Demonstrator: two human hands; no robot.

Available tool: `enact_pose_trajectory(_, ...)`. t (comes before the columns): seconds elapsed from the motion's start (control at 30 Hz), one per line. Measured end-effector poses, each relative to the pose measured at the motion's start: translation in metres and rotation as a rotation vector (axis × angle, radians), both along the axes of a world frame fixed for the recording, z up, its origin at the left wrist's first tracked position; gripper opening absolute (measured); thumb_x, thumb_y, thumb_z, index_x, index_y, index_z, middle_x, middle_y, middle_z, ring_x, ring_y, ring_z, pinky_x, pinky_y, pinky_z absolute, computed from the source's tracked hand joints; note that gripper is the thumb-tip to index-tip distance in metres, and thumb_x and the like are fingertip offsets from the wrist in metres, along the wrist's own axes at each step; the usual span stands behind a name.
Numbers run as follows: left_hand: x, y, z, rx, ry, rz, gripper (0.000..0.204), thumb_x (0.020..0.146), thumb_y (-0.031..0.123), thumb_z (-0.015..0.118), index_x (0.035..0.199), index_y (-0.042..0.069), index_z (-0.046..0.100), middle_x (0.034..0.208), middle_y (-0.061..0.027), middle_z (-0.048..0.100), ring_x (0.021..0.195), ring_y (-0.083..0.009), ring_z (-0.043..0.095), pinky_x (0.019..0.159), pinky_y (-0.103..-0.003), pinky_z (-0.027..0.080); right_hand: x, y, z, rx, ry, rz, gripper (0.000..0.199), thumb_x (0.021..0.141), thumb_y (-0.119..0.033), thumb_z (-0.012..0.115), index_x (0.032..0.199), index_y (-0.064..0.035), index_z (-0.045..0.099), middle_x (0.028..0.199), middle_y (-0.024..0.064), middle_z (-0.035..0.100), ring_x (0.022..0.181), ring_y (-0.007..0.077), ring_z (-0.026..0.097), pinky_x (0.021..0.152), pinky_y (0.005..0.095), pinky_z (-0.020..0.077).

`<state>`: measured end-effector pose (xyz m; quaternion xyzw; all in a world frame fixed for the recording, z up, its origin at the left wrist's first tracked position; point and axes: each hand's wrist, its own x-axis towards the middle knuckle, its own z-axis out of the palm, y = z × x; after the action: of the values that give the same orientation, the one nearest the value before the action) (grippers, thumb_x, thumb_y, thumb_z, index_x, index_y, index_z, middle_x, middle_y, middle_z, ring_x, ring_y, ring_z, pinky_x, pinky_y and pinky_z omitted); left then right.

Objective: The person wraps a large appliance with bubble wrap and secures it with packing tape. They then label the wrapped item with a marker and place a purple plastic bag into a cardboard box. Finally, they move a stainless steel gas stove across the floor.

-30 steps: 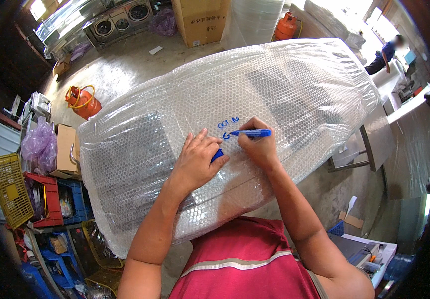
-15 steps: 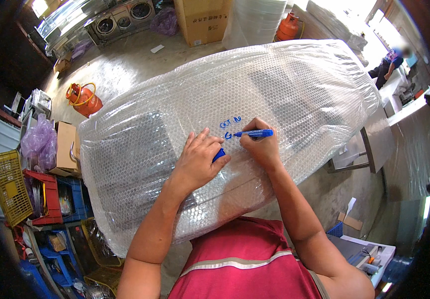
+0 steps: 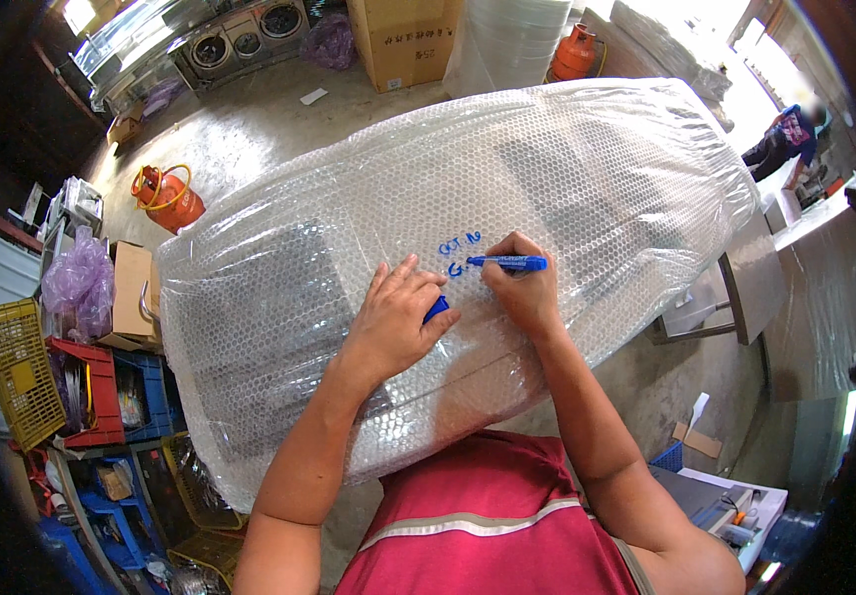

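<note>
Two bare hands rest on a large object wrapped in bubble wrap (image 3: 507,198), seen from the head camera looking straight down. The right hand (image 3: 522,288) is clenched around a blue marker (image 3: 507,263), which lies nearly level with its tip pointing to the person's left, touching the wrap just beside some blue handwriting (image 3: 460,253). The left hand (image 3: 393,322) lies palm down on the wrap, fingers spread, just left of the right hand; its grip pinches a small blue marker cap (image 3: 436,309) between thumb and fingers. Both hands sit near the middle of the wrapped object, slightly toward its near edge. The wrapped object is long and rounded and fills most of the view; what carries it cannot be told.

Beyond its far edge stand a cardboard box (image 3: 403,40) and an orange gas cylinder (image 3: 577,55). Off its left end, on the concrete floor (image 3: 249,139), lies a second orange gas cylinder (image 3: 168,196), with a purple plastic bag (image 3: 76,283), a yellow crate (image 3: 16,372) and red and blue crates (image 3: 101,392) nearer the person. Past the right end, another person (image 3: 790,134) crouches in bright light.
</note>
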<state>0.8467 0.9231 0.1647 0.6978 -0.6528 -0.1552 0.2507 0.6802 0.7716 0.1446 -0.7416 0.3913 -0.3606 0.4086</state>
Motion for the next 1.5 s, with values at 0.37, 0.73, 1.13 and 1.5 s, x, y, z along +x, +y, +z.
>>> enact_pose_trajectory(0.37,-0.0003,-0.0002,-0.0018,-0.018,-0.024,0.001,0.053,0.103,0.05,0.059,0.124,0.002,0.07,0.143,-0.014,0.063,0.148,-0.0422,0.043,0.124,-0.064,0.025,-0.0029,0.0001,-0.0026,0.039,-0.127,-0.075,0.007,0.079,-0.005,0.071,0.082,-0.0001,0.068,0.072,0.0021,0.065,0.068,0.0079,0.057,0.062,0.0279,0.0474)
enact_pose_trajectory(0.73,0.0005,-0.0001,-0.0043,-0.033,-0.036,-0.002,0.054,0.103,0.05,0.059,0.124,0.001,0.07,0.141,-0.0139,0.063,0.148,-0.0417,0.043,0.123,-0.063,0.026,-0.0016,-0.0052,-0.0056,0.018,-0.159,-0.132,0.01,0.079,-0.008,0.072,0.08,0.0012,0.067,0.071,0.0073,0.066,0.066,0.0122,0.06,0.061,0.0308,0.0491)
enact_pose_trajectory(1.13,0.0002,0.0007,-0.0023,-0.019,-0.003,0.003,0.046,0.102,0.043,0.064,0.126,0.004,0.069,0.142,-0.0134,0.062,0.149,-0.0422,0.042,0.126,-0.061,0.021,-0.0033,-0.0073,-0.0059,0.001,-0.124,-0.166,0.012,0.077,-0.01,0.073,0.078,0.0006,0.067,0.069,0.0099,0.066,0.062,0.0153,0.06,0.059,0.0335,0.0489)
enact_pose_trajectory(1.5,0.0008,0.0004,-0.0047,-0.016,-0.015,0.004,0.046,0.102,0.043,0.064,0.126,0.005,0.068,0.142,-0.0136,0.062,0.149,-0.042,0.042,0.125,-0.062,0.023,-0.0073,-0.0062,0.0023,0.13,-0.284,-0.254,0.003,0.086,-0.005,0.068,0.086,-0.002,0.067,0.076,0.0017,0.065,0.071,0.0078,0.056,0.063,0.0277,0.046)
